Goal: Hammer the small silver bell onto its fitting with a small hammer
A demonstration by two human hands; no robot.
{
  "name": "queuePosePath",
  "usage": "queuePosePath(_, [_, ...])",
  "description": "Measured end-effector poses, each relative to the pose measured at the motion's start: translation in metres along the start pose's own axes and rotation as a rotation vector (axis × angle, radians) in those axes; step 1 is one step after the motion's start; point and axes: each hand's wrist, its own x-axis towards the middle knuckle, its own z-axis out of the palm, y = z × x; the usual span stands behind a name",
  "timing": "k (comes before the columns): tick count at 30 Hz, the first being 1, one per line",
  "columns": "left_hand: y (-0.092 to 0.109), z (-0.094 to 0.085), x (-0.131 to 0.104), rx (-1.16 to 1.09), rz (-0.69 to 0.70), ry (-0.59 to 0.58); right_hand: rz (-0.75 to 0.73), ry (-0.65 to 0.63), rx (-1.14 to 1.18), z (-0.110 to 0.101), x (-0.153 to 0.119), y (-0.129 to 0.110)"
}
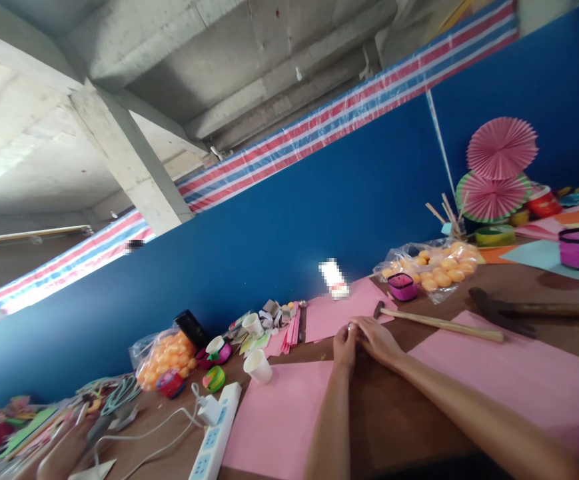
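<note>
In the head view, my left hand (345, 345) and my right hand (376, 339) meet above the brown table. Both have their fingers closed and pressed together at the tips. A tiny pale, shiny spot shows between the fingertips, too small to name. Just beyond them lies a sheet of pink paper (326, 317). A hammer (442, 325) with a wooden handle rests to the right of my right hand. More pink paper sheets lie on either side of my forearms, one at the left (279, 420) and one at the right (514, 373).
A white power strip (215, 433) with a charger and a paper cup (258, 367) stand left. Bags of orange balls lie at left (166, 357) and right (444, 267). A larger hammer (544, 310) lies right. Another person's hand (66, 440) is at far left. A blue partition (279, 247) runs behind.
</note>
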Motion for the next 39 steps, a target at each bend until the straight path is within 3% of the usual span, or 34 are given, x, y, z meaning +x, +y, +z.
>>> queuePosePath(15, [0.012,-0.004,-0.002,0.116,0.093,-0.094,0.049,0.054,-0.033,0.001,0.001,-0.004])
queuePosePath(25, [0.006,-0.003,-0.001,0.009,-0.05,-0.206,0.052,0.031,-0.024,-0.001,0.001,-0.003])
queuePosePath(39, [-0.005,-0.002,0.006,-0.053,-0.051,-0.292,0.019,-0.013,-0.014,0.0,0.0,-0.001])
